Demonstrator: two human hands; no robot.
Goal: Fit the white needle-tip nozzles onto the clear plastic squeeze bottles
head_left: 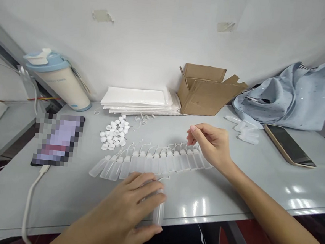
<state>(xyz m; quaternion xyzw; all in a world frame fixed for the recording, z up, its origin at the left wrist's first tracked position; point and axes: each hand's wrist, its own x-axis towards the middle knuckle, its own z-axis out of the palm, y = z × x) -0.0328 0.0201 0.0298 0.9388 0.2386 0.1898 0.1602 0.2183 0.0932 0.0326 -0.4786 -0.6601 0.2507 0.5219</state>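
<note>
The left hand (131,207) has its grip clamped on 1 bottle (158,213) near the front edge of the table (262,185), thumb at the lower end and fingers across the upper part; whether the bottle also rests on the table cannot be told. The right hand (216,146) is over the right end of a row of bottles (141,164); its thumb and forefinger are close together, but whether they pinch anything cannot be told. White caps (114,132) are heaped beyond the row's left part. Assessment: the bottle appears light, smooth and thin-walled, likely to slip or dent rather than break; the cord (164,178) at its neck looks limp. Sound hold: mid-body, light pressure, fingertips on opposite sides, cord free.
</note>
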